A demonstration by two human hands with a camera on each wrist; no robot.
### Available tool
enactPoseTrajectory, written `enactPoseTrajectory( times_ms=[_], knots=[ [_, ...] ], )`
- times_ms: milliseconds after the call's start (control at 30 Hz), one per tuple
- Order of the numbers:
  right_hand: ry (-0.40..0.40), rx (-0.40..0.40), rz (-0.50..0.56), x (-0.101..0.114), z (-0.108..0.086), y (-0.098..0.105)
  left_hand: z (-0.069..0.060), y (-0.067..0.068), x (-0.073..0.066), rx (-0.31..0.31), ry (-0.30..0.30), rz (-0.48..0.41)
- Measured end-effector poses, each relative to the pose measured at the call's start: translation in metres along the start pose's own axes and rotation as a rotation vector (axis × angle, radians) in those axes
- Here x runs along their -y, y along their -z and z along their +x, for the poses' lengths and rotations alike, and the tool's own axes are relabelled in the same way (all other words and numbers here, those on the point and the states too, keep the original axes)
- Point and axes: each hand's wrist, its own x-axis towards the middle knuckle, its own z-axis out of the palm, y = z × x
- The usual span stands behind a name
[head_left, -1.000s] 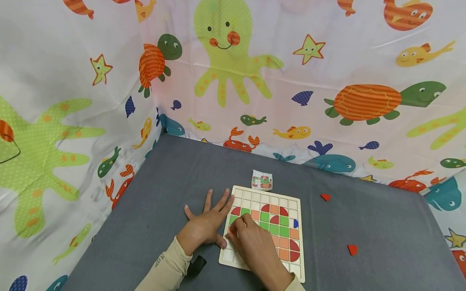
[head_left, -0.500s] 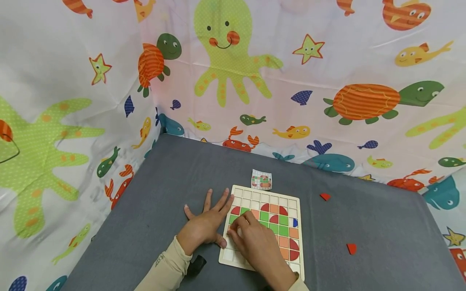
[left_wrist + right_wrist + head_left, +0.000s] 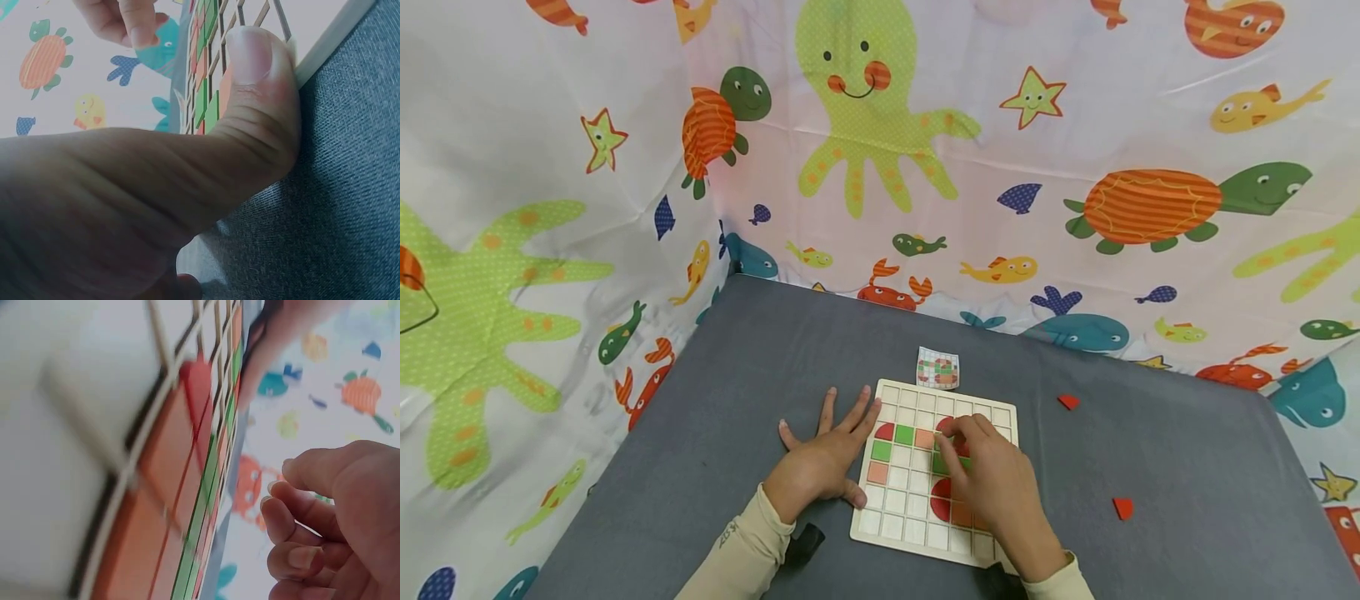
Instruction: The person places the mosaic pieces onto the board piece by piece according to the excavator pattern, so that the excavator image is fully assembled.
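A pale wooden grid board (image 3: pixel 892 527) lies on the grey table, with green, salmon and red tiles in some cells. My left hand (image 3: pixel 816 467) rests at its left edge, fingers spread; in the left wrist view the thumb (image 3: pixel 253 94) presses on the rim. Above the board's right half is my right hand (image 3: pixel 1000 479), covering several cells. Its fingers (image 3: pixel 300 559) are loosely curled in the right wrist view, and no piece shows between them. Near it are a red rounded piece (image 3: pixel 940 500) and a green tile (image 3: pixel 938 463). Another green tile (image 3: pixel 904 435) sits at upper left.
A small printed pattern card (image 3: pixel 937 368) lies beyond the board's far edge. Two loose red pieces, one farther back (image 3: pixel 1069 402) and one nearer (image 3: pixel 1123 508), lie right of the board. A curtain (image 3: pixel 865 242) with sea animals encloses the table's back and left.
My right hand has moved from the board's left-middle cells to the right and slightly away, uncovering white cells there. The left hand has stayed in place.
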Motion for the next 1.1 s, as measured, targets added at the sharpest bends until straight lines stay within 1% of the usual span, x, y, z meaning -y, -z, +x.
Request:
enactPoseTrajectory(
  times_ms=[100,167,333,500,600,733,900,1000,1100],
  knots=[
    [-0.042,-0.009,-0.003,-0.014,0.002,0.005,0.004,-0.004,0.005,-0.006,-0.003,-0.002],
    [-0.071,-0.016,-0.008,-0.023,0.002,0.008,0.001,-0.001,0.003,-0.003,0.004,0.001],
    [-0.145,-0.053,-0.044,-0.043,0.002,0.017,-0.012,0.014,-0.009,0.012,0.025,0.003],
    [-0.205,-0.099,-0.088,-0.065,0.003,0.028,-0.014,0.015,-0.01,0.007,0.007,0.005],
    [-0.251,-0.115,-0.11,-0.078,0.004,0.036,-0.012,0.014,-0.009,0.012,0.01,0.014],
    [-0.323,-0.125,-0.132,-0.092,0.005,0.044,-0.001,0.003,0.0,0.029,0.012,-0.006],
    [-0.402,-0.119,-0.147,-0.107,0.007,0.051,0.011,-0.014,0.013,0.005,0.003,0.002],
    [-0.437,-0.115,-0.151,-0.117,0.01,0.056,0.015,-0.019,0.016,-0.015,-0.006,0.009],
    [-0.462,-0.095,-0.155,-0.126,0.013,0.059,0.016,-0.019,0.017,-0.02,-0.005,0.011]
  ],
)
